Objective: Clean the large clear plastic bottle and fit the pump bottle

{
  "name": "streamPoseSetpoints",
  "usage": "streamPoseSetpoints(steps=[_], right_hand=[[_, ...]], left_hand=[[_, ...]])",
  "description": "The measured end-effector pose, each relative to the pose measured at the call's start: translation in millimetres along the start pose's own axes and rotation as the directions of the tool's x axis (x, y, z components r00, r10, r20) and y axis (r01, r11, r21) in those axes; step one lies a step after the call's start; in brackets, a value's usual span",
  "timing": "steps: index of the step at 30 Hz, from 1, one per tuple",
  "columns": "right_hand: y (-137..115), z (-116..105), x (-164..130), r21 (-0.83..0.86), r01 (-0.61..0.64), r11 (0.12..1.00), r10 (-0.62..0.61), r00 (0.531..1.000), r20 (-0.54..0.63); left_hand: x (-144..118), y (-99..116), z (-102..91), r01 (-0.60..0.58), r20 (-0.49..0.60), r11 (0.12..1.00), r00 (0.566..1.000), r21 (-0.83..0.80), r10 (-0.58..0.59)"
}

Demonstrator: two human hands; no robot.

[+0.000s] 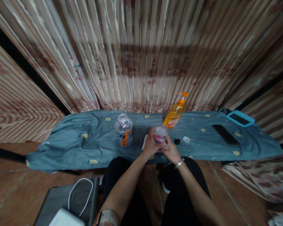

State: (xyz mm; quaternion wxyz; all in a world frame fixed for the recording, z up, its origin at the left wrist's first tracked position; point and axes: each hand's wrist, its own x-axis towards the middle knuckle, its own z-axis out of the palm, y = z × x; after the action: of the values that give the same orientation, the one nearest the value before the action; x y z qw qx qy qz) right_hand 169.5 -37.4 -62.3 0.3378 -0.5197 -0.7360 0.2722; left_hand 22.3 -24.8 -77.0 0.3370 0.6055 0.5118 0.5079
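My left hand (151,145) and my right hand (170,151) meet around a small clear plastic bottle (160,135) with a pink label, held upright over the teal cloth (73,141). The bottle's mouth looks uncapped. My right wrist wears a silver bangle. A black cap (177,141) and a white cap (186,139) lie on the cloth just right of my hands. A larger clear bottle (124,130) with an orange label stands open to the left. An orange pump bottle (175,112) stands behind my hands.
A black phone (225,134) and a device in a light blue case (240,118) lie at the cloth's right end. Striped curtains hang behind. A white adapter with a cable (68,216) rests on a dark stool at lower left. The floor is brown tile.
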Motion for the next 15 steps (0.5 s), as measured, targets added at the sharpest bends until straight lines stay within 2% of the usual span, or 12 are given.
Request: streamPoseSetpoints(steps=[5,9,12,15], right_hand=[[-12.4,-14.9,-21.9,0.006,-0.001,1.000,0.002,0.987,-0.162],[-41.7,-25.3,-52.7,0.033,0.015,0.999,-0.007,0.970,-0.244],[-72.4,-19.9,-68.0,0.073,0.056,0.996,-0.039,0.977,-0.209],[-97.1,3.2,-61.9,0.131,0.110,0.985,-0.096,0.990,-0.108]], left_hand=[[0.2,-3.3,2.6,0.051,-0.029,0.999,0.998,-0.021,-0.051],[-0.8,-4.7,1.6,0.045,-0.032,0.999,0.998,-0.015,-0.046],[-3.8,-8.3,2.6,0.019,-0.019,1.000,1.000,-0.007,-0.019],[-9.1,-16.9,8.8,-0.001,-0.032,1.000,0.999,0.000,0.001]])
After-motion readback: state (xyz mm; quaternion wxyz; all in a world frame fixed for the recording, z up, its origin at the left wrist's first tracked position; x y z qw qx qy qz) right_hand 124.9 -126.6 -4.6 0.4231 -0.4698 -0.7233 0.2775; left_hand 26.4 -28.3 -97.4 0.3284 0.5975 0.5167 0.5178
